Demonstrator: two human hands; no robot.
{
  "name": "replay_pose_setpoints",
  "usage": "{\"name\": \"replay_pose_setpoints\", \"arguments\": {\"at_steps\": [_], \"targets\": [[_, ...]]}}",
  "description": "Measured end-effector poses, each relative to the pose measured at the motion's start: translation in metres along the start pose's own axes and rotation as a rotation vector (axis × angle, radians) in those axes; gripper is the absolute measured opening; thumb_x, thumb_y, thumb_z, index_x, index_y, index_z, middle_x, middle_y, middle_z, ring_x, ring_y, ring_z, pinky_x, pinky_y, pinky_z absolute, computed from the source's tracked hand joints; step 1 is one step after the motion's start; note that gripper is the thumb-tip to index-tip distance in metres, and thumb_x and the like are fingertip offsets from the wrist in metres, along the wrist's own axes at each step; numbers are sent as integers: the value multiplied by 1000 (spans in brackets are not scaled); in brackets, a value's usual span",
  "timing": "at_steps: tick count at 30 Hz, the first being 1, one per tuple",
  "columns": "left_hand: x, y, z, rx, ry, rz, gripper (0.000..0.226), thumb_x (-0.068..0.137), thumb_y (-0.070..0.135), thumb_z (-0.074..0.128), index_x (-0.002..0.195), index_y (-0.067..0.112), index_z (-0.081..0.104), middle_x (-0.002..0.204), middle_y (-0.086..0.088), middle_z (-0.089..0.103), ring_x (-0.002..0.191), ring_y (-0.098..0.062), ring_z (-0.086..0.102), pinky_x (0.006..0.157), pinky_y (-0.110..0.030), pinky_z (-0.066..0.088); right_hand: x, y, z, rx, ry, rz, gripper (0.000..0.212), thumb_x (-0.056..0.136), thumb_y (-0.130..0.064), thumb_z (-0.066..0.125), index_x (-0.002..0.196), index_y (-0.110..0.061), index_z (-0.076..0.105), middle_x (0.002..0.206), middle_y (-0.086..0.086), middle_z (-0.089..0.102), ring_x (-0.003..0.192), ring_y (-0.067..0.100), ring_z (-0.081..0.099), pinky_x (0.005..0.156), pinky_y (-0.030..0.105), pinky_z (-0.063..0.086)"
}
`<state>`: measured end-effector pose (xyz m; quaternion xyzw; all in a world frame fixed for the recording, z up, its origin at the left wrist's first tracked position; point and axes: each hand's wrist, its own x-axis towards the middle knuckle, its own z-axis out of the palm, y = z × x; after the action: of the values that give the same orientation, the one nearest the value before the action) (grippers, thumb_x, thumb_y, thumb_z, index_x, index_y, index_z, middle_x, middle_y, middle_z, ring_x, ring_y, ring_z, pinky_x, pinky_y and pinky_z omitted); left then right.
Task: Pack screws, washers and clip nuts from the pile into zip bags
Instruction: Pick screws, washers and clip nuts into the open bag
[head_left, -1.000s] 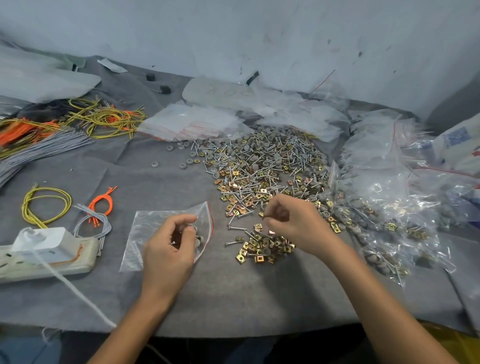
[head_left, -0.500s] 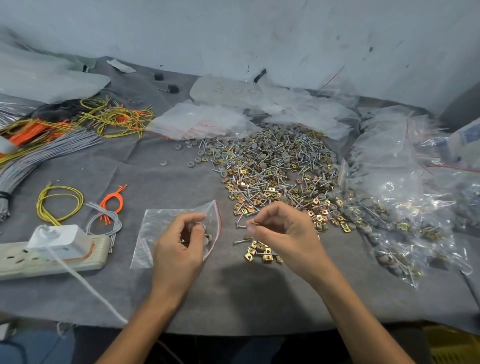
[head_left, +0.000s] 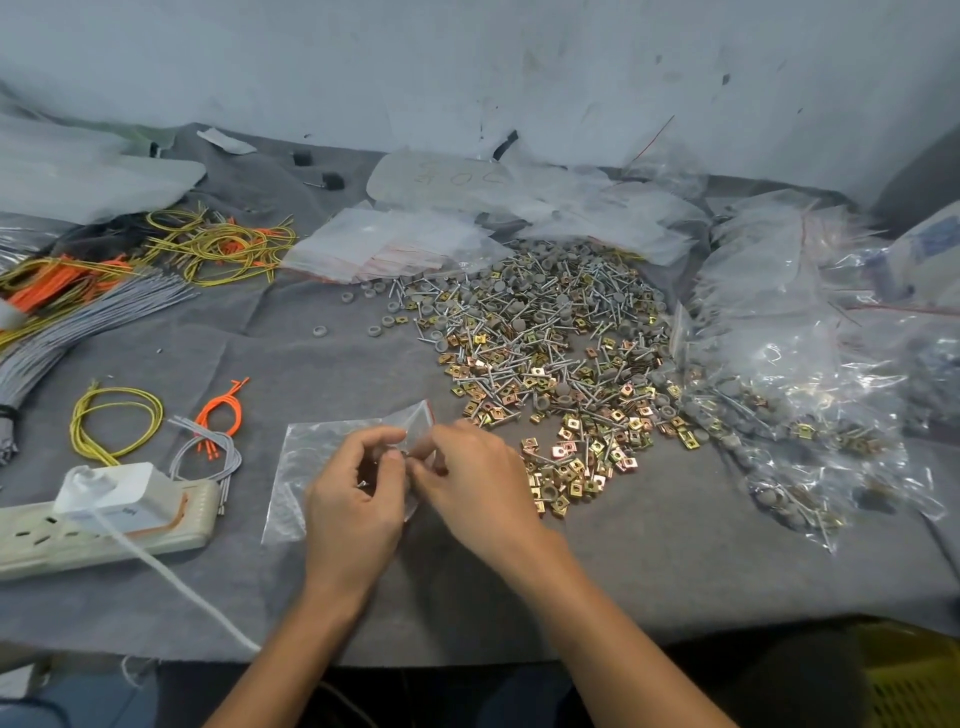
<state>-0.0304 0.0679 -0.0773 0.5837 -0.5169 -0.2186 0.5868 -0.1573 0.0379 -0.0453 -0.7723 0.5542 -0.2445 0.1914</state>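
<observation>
- While my left hand (head_left: 358, 499) pinches the mouth of a clear zip bag (head_left: 306, 457) between thumb and curled fingers, the bag lies flat on the grey cloth (head_left: 675, 561) just ahead of me. Its red-striped opening points toward one o'clock.
- My right hand (head_left: 467, 483) meets the left at that opening, its fingertips bunched narrow against the bag's lip. I cannot tell whether a part sits between them; anything there is too small to see.
- The pile (head_left: 545, 332) of silver screws, grey washers and brass-coloured clip nuts spreads at one o'clock from my hands. A smaller cluster of clip nuts (head_left: 576, 467) lies just beside my right hand at three o'clock.
- Filled bags (head_left: 795, 415) are heaped at two to three o'clock, touching the pile's right edge. A stack of empty bags (head_left: 395, 249) lies at twelve o'clock.
- At nine o'clock sits a power strip (head_left: 31, 540) carrying a white plug (head_left: 109, 491), with loops of yellow, orange and grey wire (head_left: 114, 421) just beyond it.
- I judge the step in hand to be feeding parts into the open bag. My left hand hides most of what is inside.
- Next, I judge, my right hand should go to the near cluster or the pile for another piece while my left holds the mouth apart. That calls for a fine pinch that lifts one piece without dragging its neighbours, and the lip must not fall closed.
</observation>
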Motion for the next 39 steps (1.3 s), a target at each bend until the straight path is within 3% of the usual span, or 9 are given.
{"name": "replay_pose_setpoints", "arguments": {"at_steps": [3, 6, 11, 14, 16, 19, 21, 25, 39], "targets": [[0, 0, -1, 1, -6, 5, 19, 89, 20, 58, 98, 34, 67, 88, 13, 69, 76, -9, 66, 69, -19, 50, -1, -1, 3, -8, 15, 4, 16, 95, -41, 63, 101, -28, 69, 98, -3, 63, 95, 23, 61, 76, 36, 45], [0, 2, 0, -15, 0, -5, 18, 89, 19, 58, 98, 32, 67, 87, 15, 69, 76, -6, 66, 69, -15, 49, -15, 8, -7, 69, 91, 11, 16, 94, -42, 65, 93, -27, 71, 84, -8, 60, 81, 16, 58, 73, 37, 46], [-1, 6, 2, -62, 7, -15, 17, 90, 12, 59, 98, 25, 68, 84, 19, 69, 72, 3, 67, 65, -5, 44, -62, 52, -44, 206, 254, 174, 20, 94, -42, 66, 84, -26, 70, 77, -13, 64, 75, 6, 58, 69, 33, 47], [-1, 6, 1, -50, 1, -12, 19, 89, 17, 57, 97, 31, 67, 84, 18, 68, 70, 1, 65, 64, -8, 45, -85, 75, -61, 149, 242, 244, 4, 92, -32, 71, 88, -32, 69, 80, -16, 63, 78, 3, 60, 64, 18, 43], [-1, 4, 1, -43, 3, -8, 20, 89, 18, 57, 96, 35, 66, 84, 16, 67, 69, -1, 62, 64, -10, 45, -94, 81, -62, 129, 192, 255, 11, 90, -22, 74, 90, -33, 69, 82, -16, 61, 81, 0, 59, 65, 12, 42], [-1, 2, 0, -44, 4, -1, 21, 89, 18, 58, 95, 37, 66, 84, 16, 67, 69, -1, 62, 64, -10, 45, -98, 78, -57, 102, 111, 222, 12, 90, -25, 75, 96, -34, 71, 88, -19, 57, 88, -5, 57, 68, 10, 42], [-1, 0, 0, -41, -3, -2, 22, 90, 18, 58, 95, 37, 67, 84, 16, 67, 70, -1, 63, 64, -11, 46, -96, 75, -53, 96, 85, 202, 13, 90, -30, 75, 101, -36, 72, 93, -21, 54, 91, -5, 57, 71, 12, 43], [0, -2, 0, -24, -6, 10, 23, 90, 20, 59, 96, 41, 66, 84, 15, 67, 69, -3, 61, 64, -13, 46, -88, 66, -46, 54, 46, 192, 15, 90, -35, 72, 104, -38, 70, 94, -20, 51, 90, 3, 57, 79, 30, 51], [0, -5, 0, -29, -13, -2, 21, 91, 19, 59, 98, 37, 67, 80, 12, 65, 64, -10, 58, 59, -22, 47, -74, 70, -45, -61, 72, 186, 10, 99, -31, 60, 108, -29, 63, 105, -14, 52, 97, 10, 55, 81, 36, 51]]}}
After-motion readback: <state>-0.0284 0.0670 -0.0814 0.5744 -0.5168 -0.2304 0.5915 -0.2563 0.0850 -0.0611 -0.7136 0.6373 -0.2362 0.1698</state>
